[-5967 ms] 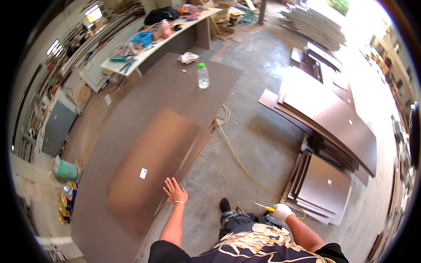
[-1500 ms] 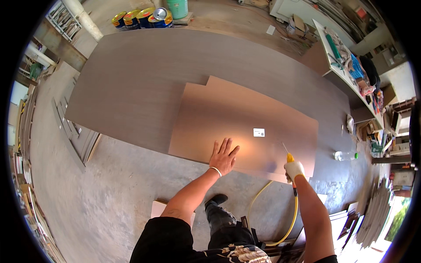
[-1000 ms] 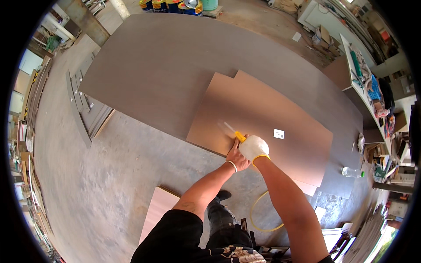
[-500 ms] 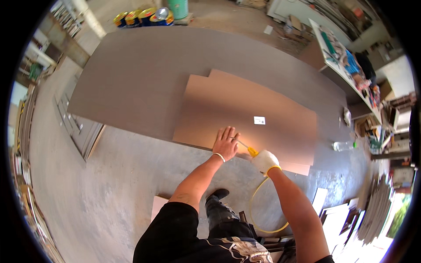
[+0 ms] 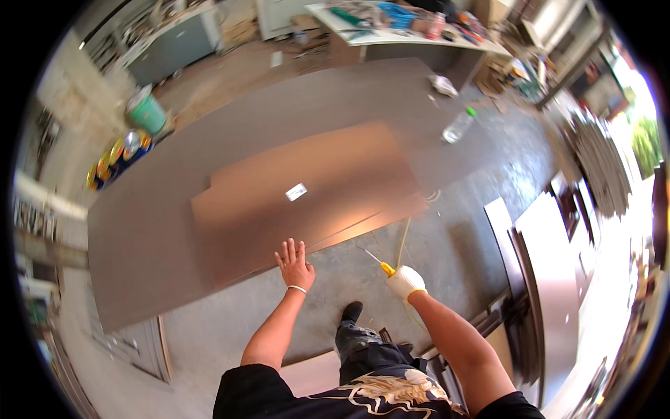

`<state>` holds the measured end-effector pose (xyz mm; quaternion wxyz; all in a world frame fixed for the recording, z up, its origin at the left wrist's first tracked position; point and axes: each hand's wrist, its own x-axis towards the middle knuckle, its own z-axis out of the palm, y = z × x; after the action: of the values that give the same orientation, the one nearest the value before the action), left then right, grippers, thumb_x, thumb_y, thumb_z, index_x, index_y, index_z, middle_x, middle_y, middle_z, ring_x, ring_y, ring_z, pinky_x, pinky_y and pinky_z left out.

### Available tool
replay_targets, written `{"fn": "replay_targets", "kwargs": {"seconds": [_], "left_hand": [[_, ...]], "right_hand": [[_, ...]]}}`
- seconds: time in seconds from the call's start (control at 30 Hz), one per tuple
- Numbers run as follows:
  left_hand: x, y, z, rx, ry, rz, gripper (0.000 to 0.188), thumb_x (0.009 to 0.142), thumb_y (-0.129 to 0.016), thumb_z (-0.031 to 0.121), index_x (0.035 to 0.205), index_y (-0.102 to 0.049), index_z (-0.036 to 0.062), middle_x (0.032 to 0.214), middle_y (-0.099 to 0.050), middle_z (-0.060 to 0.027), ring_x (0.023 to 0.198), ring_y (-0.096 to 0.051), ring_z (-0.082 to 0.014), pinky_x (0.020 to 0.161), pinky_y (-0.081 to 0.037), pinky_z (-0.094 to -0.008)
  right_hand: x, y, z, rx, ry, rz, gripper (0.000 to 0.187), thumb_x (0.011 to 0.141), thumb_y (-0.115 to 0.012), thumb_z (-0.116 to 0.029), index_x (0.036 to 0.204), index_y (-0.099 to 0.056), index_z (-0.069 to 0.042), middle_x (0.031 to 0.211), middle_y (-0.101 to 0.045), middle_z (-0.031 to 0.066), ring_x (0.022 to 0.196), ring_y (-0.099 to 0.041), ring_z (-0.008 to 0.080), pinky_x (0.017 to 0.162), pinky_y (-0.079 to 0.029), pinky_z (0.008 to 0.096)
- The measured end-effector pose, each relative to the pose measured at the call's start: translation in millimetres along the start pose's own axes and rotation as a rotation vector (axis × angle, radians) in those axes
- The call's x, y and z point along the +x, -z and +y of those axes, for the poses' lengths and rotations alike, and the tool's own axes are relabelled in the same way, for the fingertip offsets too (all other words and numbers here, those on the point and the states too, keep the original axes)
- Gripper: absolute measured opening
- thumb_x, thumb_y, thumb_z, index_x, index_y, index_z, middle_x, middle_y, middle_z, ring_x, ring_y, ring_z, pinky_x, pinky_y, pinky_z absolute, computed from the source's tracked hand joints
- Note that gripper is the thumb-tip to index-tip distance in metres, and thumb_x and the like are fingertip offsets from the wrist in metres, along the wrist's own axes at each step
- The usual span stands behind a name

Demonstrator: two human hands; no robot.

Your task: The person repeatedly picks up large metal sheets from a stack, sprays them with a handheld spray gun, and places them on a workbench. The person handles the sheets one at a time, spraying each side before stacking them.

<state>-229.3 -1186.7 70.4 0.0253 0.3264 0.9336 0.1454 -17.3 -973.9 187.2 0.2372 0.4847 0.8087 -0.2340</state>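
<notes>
From far off, I see the left hand (image 5: 296, 265) spread wide at the near edge of the brown board (image 5: 349, 171). The right hand (image 5: 406, 283), in a white glove (image 5: 402, 280), holds a yellow tool (image 5: 387, 268). A bottle (image 5: 458, 128) is on the big sheet (image 5: 139, 244).

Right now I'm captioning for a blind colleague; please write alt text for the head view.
A person's bare left hand is spread at the near edge of a flat copper-brown panel lying on a larger grey-brown board, while the white-gloved right hand holds a thin-nozzled yellow tool.
</notes>
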Motion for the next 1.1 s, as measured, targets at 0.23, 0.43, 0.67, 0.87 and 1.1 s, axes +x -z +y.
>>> {"fn": "replay_targets", "kwargs": {"seconds": [0.23, 0.43, 0.67, 0.87, 1.1], "left_hand": [[63, -40, 107, -0.018, -0.358, -0.279, 0.071, 0.082, -0.061, 0.016, 0.149, -0.037, 0.0127, 0.161, -0.024, -0.0108, 0.149, -0.017, -0.0285, 0.121, -0.012, -0.0478], [14, -118, 175, -0.784, 0.131, -0.552, 0.024, 0.089, -0.053, 0.021, 0.090, -0.070, 0.0052, 0.077, -0.071, -0.0112, 0.066, -0.066, -0.0215, 0.056, -0.052, -0.0397], [-294, -201, 310, -0.450, 0.238, -1.321, 0.025, 0.090, -0.054, 0.025, 0.078, -0.067, 0.0068, 0.071, -0.069, -0.0059, 0.053, -0.061, -0.0154, 0.044, -0.045, -0.0300], [-461, -233, 398, -0.211, 0.181, -1.511, 0.030, 0.095, -0.053, 0.024, 0.076, -0.064, 0.0041, 0.067, -0.064, -0.0072, 0.053, -0.059, -0.0165, 0.045, -0.047, -0.0342], [-569, -250, 487, -0.075, -0.510, -1.507, 0.025, 0.092, -0.058, 0.022, 0.084, -0.068, 0.0005, 0.071, -0.066, -0.0073, 0.058, -0.060, -0.0148, 0.056, -0.049, -0.0304]], "right_hand": [[-27, 10, 62, 0.278, -0.099, 0.080, 0.030, 0.084, -0.058, -0.028, 0.092, -0.075, -0.004, 0.093, -0.070, 0.0227, 0.087, -0.069, 0.0395, 0.076, -0.054, 0.0438], [-114, -35, 165, 0.399, 0.001, -0.179, 0.033, 0.081, -0.058, -0.029, 0.093, -0.074, -0.003, 0.092, -0.070, 0.0236, 0.089, -0.069, 0.0391, 0.076, -0.054, 0.0442], [-264, -244, 420, 0.474, -0.193, -0.203, 0.028, 0.077, -0.059, -0.026, 0.091, -0.076, -0.008, 0.089, -0.072, 0.0185, 0.082, -0.071, 0.0342, 0.073, -0.055, 0.0448], [-371, -374, 518, 1.051, -0.533, -0.024, 0.031, 0.080, -0.057, -0.027, 0.094, -0.074, -0.006, 0.094, -0.071, 0.0218, 0.089, -0.069, 0.0375, 0.079, -0.053, 0.0431], [-381, -475, 574, 1.429, -1.014, -0.072, 0.038, 0.081, -0.059, -0.030, 0.102, -0.072, -0.002, 0.104, -0.067, 0.0264, 0.104, -0.065, 0.0394, 0.088, -0.052, 0.0443]]}}
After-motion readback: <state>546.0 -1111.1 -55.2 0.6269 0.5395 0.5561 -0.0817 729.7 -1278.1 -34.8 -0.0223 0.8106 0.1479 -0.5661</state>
